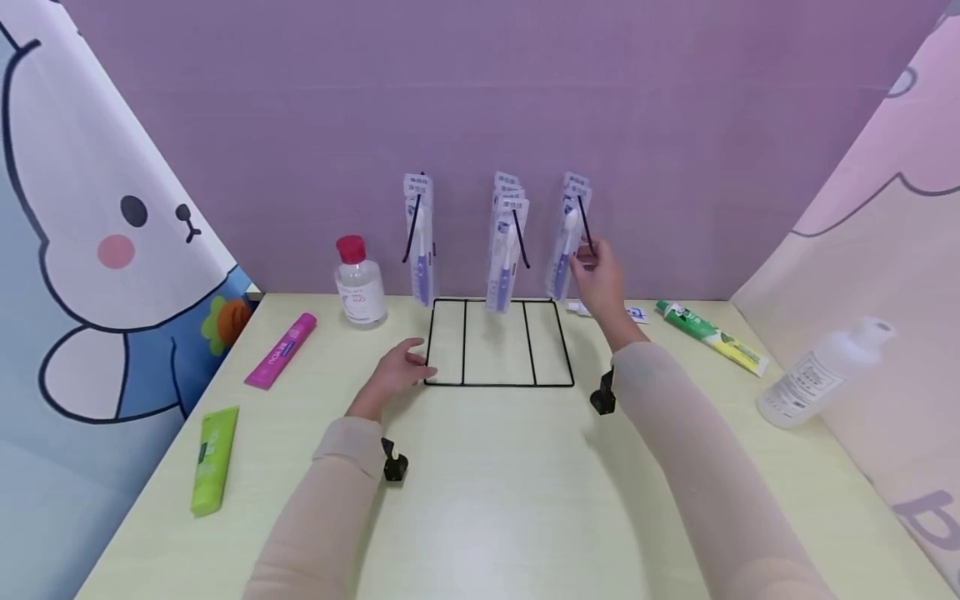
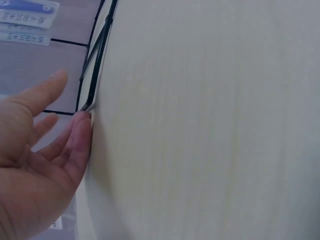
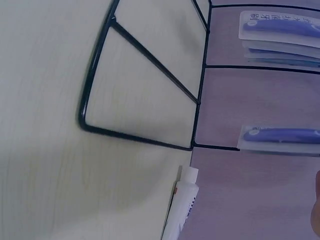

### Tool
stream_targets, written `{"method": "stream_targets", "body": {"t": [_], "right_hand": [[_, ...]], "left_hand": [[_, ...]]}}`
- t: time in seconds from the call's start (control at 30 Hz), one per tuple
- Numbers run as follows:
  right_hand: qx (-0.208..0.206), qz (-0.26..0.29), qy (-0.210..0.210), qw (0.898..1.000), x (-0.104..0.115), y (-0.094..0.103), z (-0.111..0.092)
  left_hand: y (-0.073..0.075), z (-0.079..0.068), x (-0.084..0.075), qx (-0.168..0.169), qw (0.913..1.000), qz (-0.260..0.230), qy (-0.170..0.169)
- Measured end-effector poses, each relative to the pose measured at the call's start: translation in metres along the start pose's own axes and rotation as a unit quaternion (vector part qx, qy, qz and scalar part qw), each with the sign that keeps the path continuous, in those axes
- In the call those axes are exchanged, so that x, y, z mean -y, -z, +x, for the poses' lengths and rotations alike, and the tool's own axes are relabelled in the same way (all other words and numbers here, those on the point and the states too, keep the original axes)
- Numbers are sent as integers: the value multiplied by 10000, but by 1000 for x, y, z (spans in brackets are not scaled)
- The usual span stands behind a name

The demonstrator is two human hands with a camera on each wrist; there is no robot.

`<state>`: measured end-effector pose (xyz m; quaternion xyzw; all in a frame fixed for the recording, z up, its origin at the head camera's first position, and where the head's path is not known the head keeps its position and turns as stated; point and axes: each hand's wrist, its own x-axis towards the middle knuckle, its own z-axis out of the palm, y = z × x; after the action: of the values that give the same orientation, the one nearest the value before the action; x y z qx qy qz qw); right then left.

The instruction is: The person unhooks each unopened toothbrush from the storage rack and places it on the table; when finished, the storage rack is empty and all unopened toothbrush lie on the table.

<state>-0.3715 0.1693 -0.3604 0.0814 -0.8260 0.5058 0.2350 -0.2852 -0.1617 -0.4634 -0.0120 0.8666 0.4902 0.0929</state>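
Observation:
A black wire rack (image 1: 498,385) stands on the table, and packaged toothbrushes hang from its three hooks. My left hand (image 1: 397,371) is at the rack's front left corner, thumb and fingers spread; in the left wrist view its fingertips (image 2: 82,117) are right at the wire. My right hand (image 1: 602,283) is raised at the tip of the right hook (image 1: 585,223), fingers bent, close beside the right toothbrush packs (image 1: 562,254). Whether it pinches anything I cannot tell. More toothbrush packs hang on the middle hook (image 1: 504,267) and the left hook (image 1: 422,258).
To the left are a red-capped bottle (image 1: 362,292), a pink tube (image 1: 281,352) and a lime green tube (image 1: 214,461). A white tube (image 3: 181,210) lies behind my right wrist. A green and yellow tube (image 1: 711,336) and a white pump bottle (image 1: 813,383) are at the right.

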Motion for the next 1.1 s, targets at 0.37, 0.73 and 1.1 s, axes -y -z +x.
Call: {"method": "stream_targets", "body": {"t": [0.37,0.73,1.1], "right_hand": [[-163,156,-17,9997,0,-4,4],[-59,580,115,9982,2,22,0],[806,784,-445,9927,-3,64,-21]], "left_hand": [[-9,2,-4,-80,9973,732,51],[-4,1,-1,177,9983,561,-61],[-5,0,1,146,9990,402,-107]]}}
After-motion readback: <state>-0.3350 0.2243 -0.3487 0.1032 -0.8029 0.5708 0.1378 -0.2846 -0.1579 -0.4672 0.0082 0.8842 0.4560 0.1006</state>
